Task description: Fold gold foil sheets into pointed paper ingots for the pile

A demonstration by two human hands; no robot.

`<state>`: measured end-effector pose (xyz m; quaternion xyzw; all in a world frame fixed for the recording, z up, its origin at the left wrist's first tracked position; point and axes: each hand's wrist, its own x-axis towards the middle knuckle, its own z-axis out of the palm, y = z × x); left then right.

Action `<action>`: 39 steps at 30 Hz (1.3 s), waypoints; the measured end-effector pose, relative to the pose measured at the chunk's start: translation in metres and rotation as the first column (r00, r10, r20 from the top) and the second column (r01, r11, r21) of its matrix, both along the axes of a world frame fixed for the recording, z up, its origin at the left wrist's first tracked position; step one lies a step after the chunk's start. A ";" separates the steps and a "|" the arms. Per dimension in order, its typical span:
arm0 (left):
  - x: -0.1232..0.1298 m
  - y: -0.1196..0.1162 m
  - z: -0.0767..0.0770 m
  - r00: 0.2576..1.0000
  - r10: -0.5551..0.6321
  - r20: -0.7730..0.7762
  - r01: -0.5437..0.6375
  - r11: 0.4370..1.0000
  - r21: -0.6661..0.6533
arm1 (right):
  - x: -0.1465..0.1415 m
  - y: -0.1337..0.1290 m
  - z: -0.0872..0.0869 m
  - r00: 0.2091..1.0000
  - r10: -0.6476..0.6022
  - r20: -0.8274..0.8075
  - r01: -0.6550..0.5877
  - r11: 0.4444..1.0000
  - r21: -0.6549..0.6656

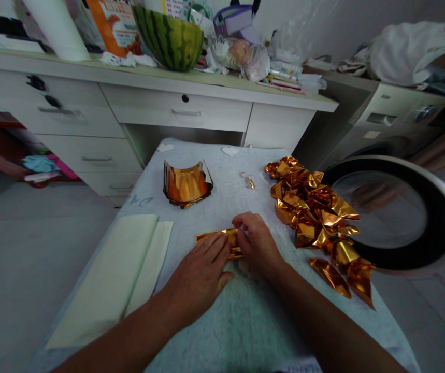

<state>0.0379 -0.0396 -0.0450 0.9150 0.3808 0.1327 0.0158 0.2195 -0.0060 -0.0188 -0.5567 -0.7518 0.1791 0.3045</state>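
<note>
A small sheet of shiny gold foil paper (pixel 233 239) lies on the cloth-covered table, partly under both hands. My left hand (pixel 203 267) rests flat on its left part, fingers stretched out. At its right end, my right hand (pixel 258 242) has curled fingers pinching the foil's edge. Beyond them stands a curved stack of gold foil sheets (pixel 185 184). Several folded gold foil pieces (pixel 315 207) are heaped to the right. Small foil scraps (pixel 250 184) lie between stack and heap.
Pale folded paper (pixel 109 274) lies along the table's left side. Behind the table is a white drawer desk (pixel 175 106) bearing a cut watermelon (pixel 170 39), bags and clutter. An open washing machine door (pixel 397 212) stands close by the table's right edge.
</note>
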 end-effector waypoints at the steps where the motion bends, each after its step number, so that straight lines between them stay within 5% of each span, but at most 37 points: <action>1: 0.000 0.000 0.000 1.000 0.001 0.006 -0.001 1.000 -0.002 | 0.000 0.000 0.000 0.999 0.051 -0.019 -0.051 0.999 -0.005; 7: -0.001 -0.001 0.002 1.000 -0.007 -0.013 0.006 1.000 -0.024 | -0.002 0.000 0.001 0.996 0.084 0.000 -0.083 0.991 -0.104; 22: -0.013 -0.018 0.004 0.996 -0.023 -0.085 0.023 1.000 0.003 | -0.007 -0.008 0.011 0.963 0.125 0.238 -0.099 0.988 -0.118; 32: -0.036 -0.042 0.001 0.998 0.038 -0.060 -0.034 0.997 0.063 | -0.018 -0.023 0.026 0.911 0.090 0.403 -0.010 0.981 -0.196; 39: -0.038 -0.049 0.012 0.998 0.043 -0.043 -0.041 0.997 0.061 | -0.027 -0.031 0.017 0.914 0.011 0.405 0.042 0.992 -0.123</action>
